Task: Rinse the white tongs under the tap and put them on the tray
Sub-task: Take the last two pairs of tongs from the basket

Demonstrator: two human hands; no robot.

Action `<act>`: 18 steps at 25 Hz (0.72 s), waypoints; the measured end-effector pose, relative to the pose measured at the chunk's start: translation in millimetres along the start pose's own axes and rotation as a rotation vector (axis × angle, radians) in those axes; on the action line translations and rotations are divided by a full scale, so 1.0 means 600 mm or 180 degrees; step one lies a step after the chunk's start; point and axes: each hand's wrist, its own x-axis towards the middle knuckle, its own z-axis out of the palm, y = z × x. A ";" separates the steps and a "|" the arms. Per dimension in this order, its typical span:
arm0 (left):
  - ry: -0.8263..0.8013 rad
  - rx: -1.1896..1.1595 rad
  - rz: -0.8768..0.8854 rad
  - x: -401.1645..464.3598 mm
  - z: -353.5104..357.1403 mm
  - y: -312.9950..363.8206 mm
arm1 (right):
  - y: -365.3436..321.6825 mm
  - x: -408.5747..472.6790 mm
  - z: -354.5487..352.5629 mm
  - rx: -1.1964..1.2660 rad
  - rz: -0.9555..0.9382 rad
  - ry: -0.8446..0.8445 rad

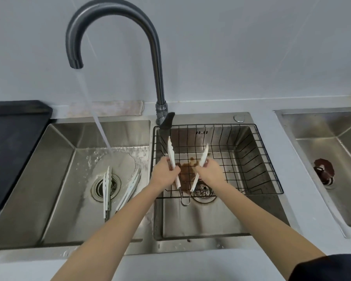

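I hold one pair of white tongs (171, 151) over the right sink basin, spread wide apart. My left hand (164, 174) grips its left arm and my right hand (210, 169) grips its right arm; the metal hinge hangs low toward me. Two more white tongs (106, 185) lie in the left basin near the drain. The dark tap (118, 21) arches to the left, and its water stream (97, 122) pours into the left basin. A dark tray (14, 142) sits on the counter at the far left.
A black wire basket (251, 159) sits in the right basin (221, 218), with a brown stain under it. A cloth (105, 108) lies behind the left basin (59, 179). Another steel sink (332, 159) with a brown drain plug is at the far right.
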 end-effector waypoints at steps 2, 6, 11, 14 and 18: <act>0.0362 -0.0086 0.0017 -0.010 -0.015 -0.007 | -0.012 -0.021 0.014 0.0087 -0.0147 0.0061; 0.0620 -0.0330 -0.0011 -0.024 -0.062 -0.046 | -0.040 -0.055 0.059 0.0106 -0.0359 0.0077; 0.0749 -0.0664 -0.0035 -0.037 -0.141 -0.104 | -0.095 -0.091 0.125 0.0206 -0.0640 -0.0018; 0.0832 -0.0695 -0.0013 -0.038 -0.186 -0.142 | -0.125 -0.099 0.170 0.0298 -0.0616 -0.0109; 0.0808 -0.0809 -0.0130 -0.033 -0.239 -0.194 | -0.161 -0.093 0.228 0.0308 -0.0559 -0.0285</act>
